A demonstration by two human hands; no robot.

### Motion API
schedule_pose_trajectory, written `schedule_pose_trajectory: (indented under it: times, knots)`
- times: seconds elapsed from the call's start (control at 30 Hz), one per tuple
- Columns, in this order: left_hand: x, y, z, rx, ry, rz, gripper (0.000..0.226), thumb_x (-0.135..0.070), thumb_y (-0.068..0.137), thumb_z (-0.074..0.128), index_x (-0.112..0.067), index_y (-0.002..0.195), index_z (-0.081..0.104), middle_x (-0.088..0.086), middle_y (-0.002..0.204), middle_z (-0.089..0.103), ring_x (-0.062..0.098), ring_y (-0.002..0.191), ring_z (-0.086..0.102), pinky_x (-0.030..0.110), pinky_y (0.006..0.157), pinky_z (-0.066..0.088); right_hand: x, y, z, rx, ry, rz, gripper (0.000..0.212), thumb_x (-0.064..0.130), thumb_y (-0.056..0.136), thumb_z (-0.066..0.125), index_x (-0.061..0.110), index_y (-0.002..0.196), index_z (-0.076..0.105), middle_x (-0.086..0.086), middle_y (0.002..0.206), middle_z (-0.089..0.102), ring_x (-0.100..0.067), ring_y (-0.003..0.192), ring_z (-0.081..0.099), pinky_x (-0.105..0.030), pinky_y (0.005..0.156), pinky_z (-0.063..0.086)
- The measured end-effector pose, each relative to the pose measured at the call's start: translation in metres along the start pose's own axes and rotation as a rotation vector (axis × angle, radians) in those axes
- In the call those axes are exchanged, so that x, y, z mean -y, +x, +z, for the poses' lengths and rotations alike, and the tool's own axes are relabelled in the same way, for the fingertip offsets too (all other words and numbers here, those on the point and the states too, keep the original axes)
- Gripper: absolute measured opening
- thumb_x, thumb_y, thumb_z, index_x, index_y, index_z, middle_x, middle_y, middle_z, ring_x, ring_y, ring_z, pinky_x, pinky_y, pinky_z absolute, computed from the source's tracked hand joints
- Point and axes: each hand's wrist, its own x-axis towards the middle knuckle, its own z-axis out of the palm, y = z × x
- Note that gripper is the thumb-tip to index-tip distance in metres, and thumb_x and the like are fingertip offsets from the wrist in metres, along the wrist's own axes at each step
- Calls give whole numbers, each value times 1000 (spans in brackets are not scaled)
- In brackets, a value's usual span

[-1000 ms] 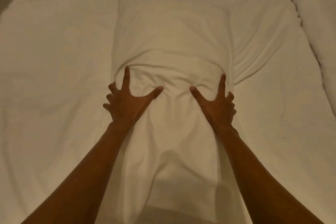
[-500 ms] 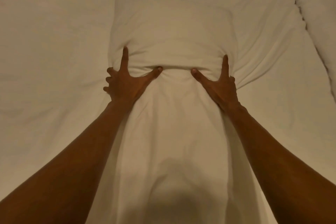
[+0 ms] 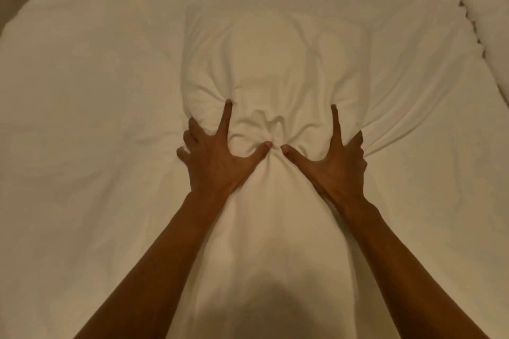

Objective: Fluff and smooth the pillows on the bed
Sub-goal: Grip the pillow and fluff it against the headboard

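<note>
The bed (image 3: 82, 146) fills my view; the pillow (image 3: 275, 63) lies lengthwise along its middle, far end plump; my left hand (image 3: 217, 162) and right hand (image 3: 333, 165) press spread wide on its waist, gripping nothing, thumbs nearly touching; pushing on like this, I'd likely pack the filling far and crease the cover.

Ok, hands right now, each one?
Left hand: open, fingers spread, pressing the pillow.
Right hand: open, fingers spread, pressing the same pillow.
</note>
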Motion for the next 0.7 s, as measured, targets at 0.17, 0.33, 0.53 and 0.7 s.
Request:
schedule_pose_trajectory:
  times: [0.17,0.33,0.53,0.7]
  knots:
    - [1,0,8,-65,43,17,103,-98,66,35,-52,153,5,27,157,16,44,142,24,63,106,28,-5,-8,10,-104,0,-101,118,99,61,47,50,156,-2,-22,166,-6,-36,155,3,-62,119,24]
    - [2,3,17,-108,97,25,102,-97,69,37,-50,154,8,28,156,19,46,138,29,63,103,31,-9,0,18,-87,-46,-79,114,98,63,45,50,156,-2,-22,166,2,-42,149,20,-61,116,28]
    - [5,16,34,-143,143,63,76,-76,88,44,-45,153,20,33,149,29,50,131,37,64,97,35,-7,15,29,-88,-160,-51,105,95,68,45,44,155,14,-23,157,22,-45,136,37,-61,109,34]
    - [-2,23,37,-210,260,94,57,-62,93,47,-38,144,41,30,122,47,42,104,52,54,85,41,-6,20,29,-71,-256,-96,97,93,70,40,38,149,29,-17,142,39,-37,120,45,-52,100,37]
